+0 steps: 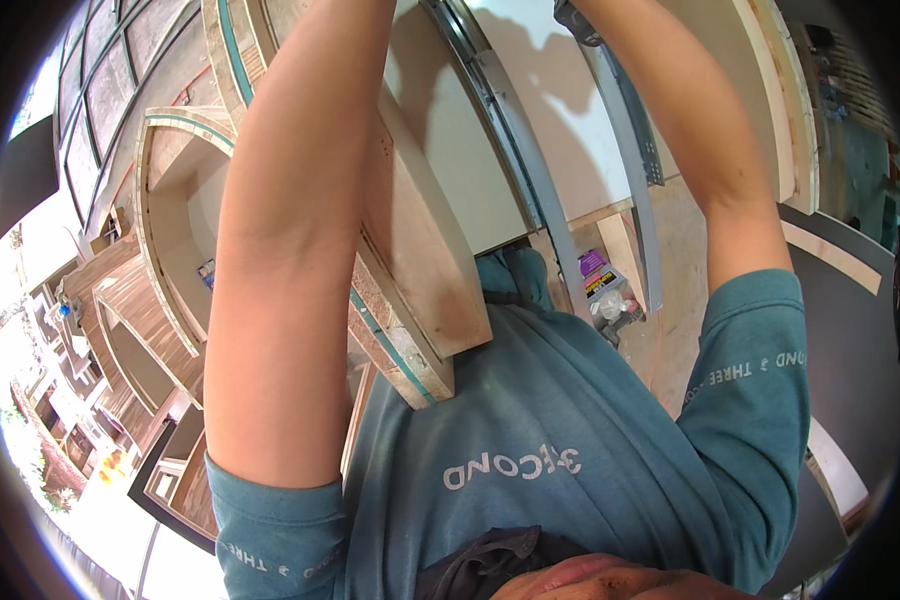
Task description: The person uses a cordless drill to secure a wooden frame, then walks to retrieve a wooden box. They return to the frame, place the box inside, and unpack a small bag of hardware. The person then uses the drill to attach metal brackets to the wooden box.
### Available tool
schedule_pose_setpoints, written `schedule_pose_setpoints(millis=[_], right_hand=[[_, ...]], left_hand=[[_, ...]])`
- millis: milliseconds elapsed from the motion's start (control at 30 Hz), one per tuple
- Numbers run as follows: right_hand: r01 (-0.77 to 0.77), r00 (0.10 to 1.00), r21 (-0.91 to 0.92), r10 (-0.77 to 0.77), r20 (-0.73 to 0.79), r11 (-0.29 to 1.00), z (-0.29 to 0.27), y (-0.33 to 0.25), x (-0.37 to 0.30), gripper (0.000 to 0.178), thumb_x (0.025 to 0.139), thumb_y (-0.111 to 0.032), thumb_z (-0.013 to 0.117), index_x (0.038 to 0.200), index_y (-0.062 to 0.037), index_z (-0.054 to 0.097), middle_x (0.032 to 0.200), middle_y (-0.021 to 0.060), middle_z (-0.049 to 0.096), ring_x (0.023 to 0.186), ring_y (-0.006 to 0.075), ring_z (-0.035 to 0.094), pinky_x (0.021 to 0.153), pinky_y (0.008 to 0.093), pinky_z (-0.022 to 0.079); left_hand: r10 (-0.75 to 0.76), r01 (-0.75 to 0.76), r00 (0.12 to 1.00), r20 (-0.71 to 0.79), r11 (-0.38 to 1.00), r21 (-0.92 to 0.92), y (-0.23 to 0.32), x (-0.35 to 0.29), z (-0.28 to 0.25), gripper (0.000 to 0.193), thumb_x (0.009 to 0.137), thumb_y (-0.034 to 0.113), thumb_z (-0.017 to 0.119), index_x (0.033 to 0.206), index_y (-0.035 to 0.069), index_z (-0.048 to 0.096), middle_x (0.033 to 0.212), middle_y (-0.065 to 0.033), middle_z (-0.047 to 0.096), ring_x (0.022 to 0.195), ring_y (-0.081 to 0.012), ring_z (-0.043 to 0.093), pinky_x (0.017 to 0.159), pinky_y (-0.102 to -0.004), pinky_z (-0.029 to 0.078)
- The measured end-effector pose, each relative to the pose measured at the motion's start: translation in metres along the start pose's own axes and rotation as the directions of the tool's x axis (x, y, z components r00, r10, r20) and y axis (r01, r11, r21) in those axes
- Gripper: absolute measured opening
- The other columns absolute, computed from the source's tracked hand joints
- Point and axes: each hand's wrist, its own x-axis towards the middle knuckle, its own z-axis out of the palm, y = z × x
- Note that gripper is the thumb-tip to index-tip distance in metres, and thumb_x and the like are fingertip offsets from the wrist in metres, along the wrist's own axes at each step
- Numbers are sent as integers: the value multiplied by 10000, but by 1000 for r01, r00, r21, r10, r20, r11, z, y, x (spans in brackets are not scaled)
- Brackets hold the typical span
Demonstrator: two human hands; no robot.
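Note:
Both my arms stretch up past the top edge, so neither hand shows. My left forearm (290,200) runs up alongside a wooden drawer side (420,220). At the wrist of my right arm (685,110) a dark band (578,22) is just in view. Between the arms lie pale panels (560,110) of a wooden cabinet or drawer. A metal drawer slide (505,115) runs along them, and a grey rail (645,245) extends toward me on the right. What my hands touch is hidden.
Close to my chest is a board end with a green-edged strip (402,365). Below the rails, a purple and yellow package (598,275) lies near a clear plastic bag (610,305). Curved-looking wooden cabinet frames (155,240) stand at left. A dark panel (845,310) is at right.

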Motion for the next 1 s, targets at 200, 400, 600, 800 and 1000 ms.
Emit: schedule_pose_setpoints(millis=[200, 400, 600, 800, 1000], right_hand=[[-80, 996, 46, 78, 36, 996, 0, -4, 1, 151, 727, -69, 642, 575, -67, 638, 574, 111, 629, 469, 217, 576, 408, 385, 422], [159, 986, -29, -160, -46, 987, 10, 25, 19, 116, 635, -1, 657, 555, -65, 603, 572, 107, 621, 468, 217, 566, 395, 391, 431], [155, 988, 150, -153, -24, 977, 12, 31, 29, 97, 647, 19, 598, 740, -1, 580, 595, 116, 587, 432, 204, 570, 371, 345, 401], [78, 996, 249, -64, -63, 965, 15, 31, 9, 159, 617, 29, 618, 746, -21, 541, 624, 79, 567, 447, 164, 546, 375, 333, 390], [59, 998, 217, -51, -44, 974, 5, 5, -3, 205, 613, 31, 635, 764, -44, 521, 628, 65, 559, 456, 161, 564, 374, 334, 398]], left_hand=[[-107, 107, 994, 10, 994, -8, 24, -25, -16, 430, 950, 334, 467, 1028, 12, 742, 1107, -279, 693, 1056, -437, 667, 934, -475, 519], [-97, 97, 995, -8, 981, 168, 58, -44, -52, 365, 846, 286, 611, 1055, 30, 766, 1141, -234, 714, 1075, -357, 698, 936, -436, 548], [235, -290, 911, -339, 949, -121, 89, -165, -202, 449, 904, 391, 638, 917, -44, 744, 850, -214, 730, 745, -330, 700, 711, -413, 556], [-524, 341, 760, -384, 825, -450, -29, -370, -220, 398, 957, 411, 649, 1034, 36, 755, 777, -35, 697, 642, -103, 605, 573, -269, 480], [-727, 724, 661, -185, 683, -99, -151, -516, -8, 270, 859, 300, 645, 838, 57, 759, 796, -179, 721, 810, -371, 717, 728, -469, 569]])
